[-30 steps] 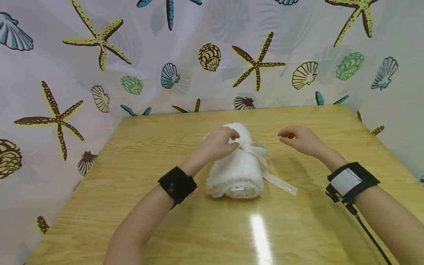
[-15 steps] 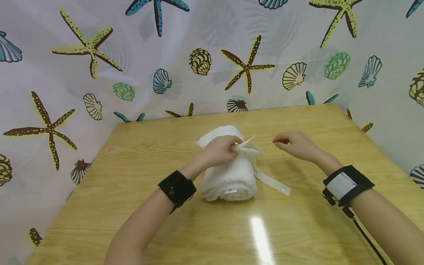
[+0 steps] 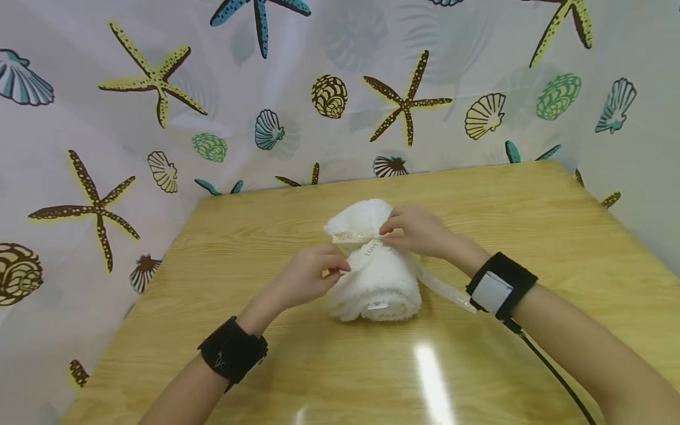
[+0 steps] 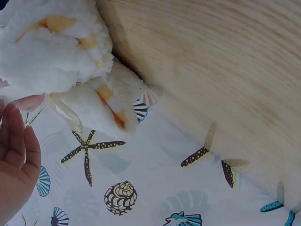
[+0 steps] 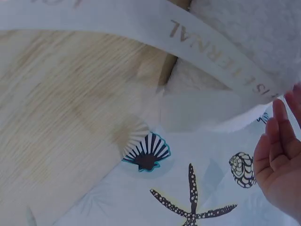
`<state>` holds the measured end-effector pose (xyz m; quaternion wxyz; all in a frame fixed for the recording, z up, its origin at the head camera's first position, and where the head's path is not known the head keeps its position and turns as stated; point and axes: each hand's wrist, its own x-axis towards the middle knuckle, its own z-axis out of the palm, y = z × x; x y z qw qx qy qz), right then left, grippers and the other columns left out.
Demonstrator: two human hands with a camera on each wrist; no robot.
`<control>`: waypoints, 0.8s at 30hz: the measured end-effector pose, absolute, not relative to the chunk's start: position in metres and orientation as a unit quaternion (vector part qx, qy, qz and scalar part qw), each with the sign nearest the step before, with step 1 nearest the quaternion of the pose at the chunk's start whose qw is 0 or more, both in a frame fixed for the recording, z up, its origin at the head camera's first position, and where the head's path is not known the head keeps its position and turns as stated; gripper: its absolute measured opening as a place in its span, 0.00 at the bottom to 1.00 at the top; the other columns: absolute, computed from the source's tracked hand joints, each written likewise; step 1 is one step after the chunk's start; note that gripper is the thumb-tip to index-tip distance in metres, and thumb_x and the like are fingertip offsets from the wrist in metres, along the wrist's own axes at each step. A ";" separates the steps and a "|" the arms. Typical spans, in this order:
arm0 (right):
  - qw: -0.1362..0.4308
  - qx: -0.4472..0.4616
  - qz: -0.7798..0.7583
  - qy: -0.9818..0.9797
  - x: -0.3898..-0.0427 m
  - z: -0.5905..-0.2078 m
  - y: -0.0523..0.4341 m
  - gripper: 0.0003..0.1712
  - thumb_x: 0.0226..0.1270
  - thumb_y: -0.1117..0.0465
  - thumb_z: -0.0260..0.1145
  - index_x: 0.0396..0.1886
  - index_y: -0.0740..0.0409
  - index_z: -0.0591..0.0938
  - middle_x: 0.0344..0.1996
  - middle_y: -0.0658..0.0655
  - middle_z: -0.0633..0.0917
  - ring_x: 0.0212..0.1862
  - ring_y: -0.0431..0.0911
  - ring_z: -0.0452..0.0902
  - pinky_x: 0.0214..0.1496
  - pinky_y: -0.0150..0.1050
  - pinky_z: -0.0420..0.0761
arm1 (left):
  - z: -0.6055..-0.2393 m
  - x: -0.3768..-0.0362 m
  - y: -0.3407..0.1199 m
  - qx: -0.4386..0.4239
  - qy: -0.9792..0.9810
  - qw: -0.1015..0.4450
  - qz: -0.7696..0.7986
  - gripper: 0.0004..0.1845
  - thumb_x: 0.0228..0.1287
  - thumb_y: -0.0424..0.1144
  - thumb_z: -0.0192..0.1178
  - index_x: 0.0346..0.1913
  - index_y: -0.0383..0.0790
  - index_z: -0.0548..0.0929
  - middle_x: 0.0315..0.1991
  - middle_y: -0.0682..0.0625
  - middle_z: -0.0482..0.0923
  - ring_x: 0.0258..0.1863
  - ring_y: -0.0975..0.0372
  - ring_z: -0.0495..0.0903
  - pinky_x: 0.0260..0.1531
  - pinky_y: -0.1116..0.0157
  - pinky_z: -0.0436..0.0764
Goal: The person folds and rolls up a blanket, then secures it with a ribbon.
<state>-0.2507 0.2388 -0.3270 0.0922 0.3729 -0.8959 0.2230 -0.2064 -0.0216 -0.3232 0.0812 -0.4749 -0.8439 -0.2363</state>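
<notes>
A rolled white fluffy towel lies in the middle of the table, tied round with a white lettered ribbon. To its left, my left hand pinches a strip of this ribbon between thumb and fingers, drawn out from the knot. My right hand reaches in from the right and pinches the ribbon at the knot, fingertips close over the towel. Another ribbon tail trails onto the table at the right. In the right wrist view, gold lettering runs along the ribbon towards my fingertips.
The wooden table stretches around the towel on all sides. A white cloth printed with starfish and shells hangs behind and beside it. A black cable runs from the right wrist band.
My left hand has gone from the knot towards the left and nearer to me, drawing ribbon with it. The right hand has moved left from beside the towel onto the knot.
</notes>
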 end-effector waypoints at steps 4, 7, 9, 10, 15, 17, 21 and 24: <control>0.099 0.397 0.179 -0.895 -0.257 -0.334 0.224 0.05 0.55 0.64 0.69 0.32 0.59 0.87 0.27 0.53 0.80 0.32 0.47 0.74 0.35 0.40 0.74 | -0.324 -0.200 -0.027 -0.513 -0.821 0.164 -0.188 0.05 0.52 0.25 0.64 0.31 0.37 0.86 0.30 0.51 0.80 0.30 0.63 0.79 0.30 0.71 0.76; 0.097 0.400 0.177 -0.894 -0.259 -0.338 0.223 0.04 0.54 0.66 0.69 0.31 0.59 0.87 0.27 0.53 0.79 0.32 0.47 0.75 0.35 0.40 0.74 | -0.323 -0.194 -0.035 -0.521 -0.815 0.185 -0.173 0.06 0.49 0.24 0.65 0.29 0.37 0.86 0.27 0.52 0.79 0.27 0.62 0.78 0.31 0.68 0.76; 0.095 0.406 0.181 -0.891 -0.260 -0.340 0.224 0.04 0.55 0.67 0.69 0.32 0.59 0.87 0.28 0.53 0.80 0.33 0.48 0.75 0.36 0.41 0.75 | -0.322 -0.189 -0.044 -0.521 -0.816 0.187 -0.169 0.08 0.47 0.23 0.65 0.28 0.38 0.86 0.26 0.52 0.79 0.27 0.61 0.78 0.32 0.65 0.76; 0.095 0.408 0.183 -0.890 -0.261 -0.340 0.224 0.05 0.55 0.67 0.69 0.32 0.59 0.87 0.28 0.53 0.80 0.34 0.48 0.75 0.37 0.41 0.75 | -0.321 -0.186 -0.049 -0.518 -0.818 0.185 -0.166 0.08 0.46 0.23 0.65 0.28 0.38 0.86 0.26 0.52 0.79 0.28 0.61 0.78 0.34 0.64 0.76; 0.094 0.407 0.188 -0.889 -0.263 -0.340 0.226 0.05 0.56 0.67 0.68 0.33 0.58 0.87 0.30 0.53 0.80 0.35 0.48 0.75 0.36 0.40 0.75 | -0.321 -0.177 -0.071 -0.511 -0.832 0.154 -0.154 0.09 0.45 0.23 0.66 0.28 0.41 0.86 0.26 0.54 0.79 0.28 0.63 0.77 0.34 0.61 0.73; 0.096 0.405 0.190 -0.889 -0.264 -0.339 0.226 0.05 0.56 0.67 0.69 0.34 0.59 0.87 0.30 0.53 0.80 0.35 0.48 0.75 0.36 0.40 0.76 | -0.323 -0.176 -0.077 -0.509 -0.838 0.133 -0.144 0.09 0.46 0.24 0.66 0.28 0.41 0.86 0.26 0.55 0.79 0.28 0.64 0.77 0.33 0.62 0.73; 0.081 0.399 0.212 -0.889 -0.262 -0.335 0.232 0.07 0.57 0.67 0.67 0.36 0.61 0.86 0.34 0.55 0.81 0.38 0.50 0.75 0.39 0.42 0.76 | -0.323 -0.178 -0.076 -0.490 -0.861 0.062 -0.122 0.07 0.49 0.28 0.66 0.31 0.43 0.86 0.28 0.55 0.80 0.29 0.64 0.78 0.32 0.63 0.73; 0.062 0.354 0.278 -0.891 -0.260 -0.327 0.242 0.11 0.62 0.66 0.63 0.43 0.64 0.83 0.40 0.60 0.80 0.44 0.53 0.74 0.42 0.46 0.75 | -0.315 -0.187 -0.072 -0.435 -0.886 -0.053 -0.153 0.10 0.54 0.35 0.66 0.41 0.40 0.84 0.36 0.52 0.80 0.36 0.61 0.78 0.36 0.62 0.74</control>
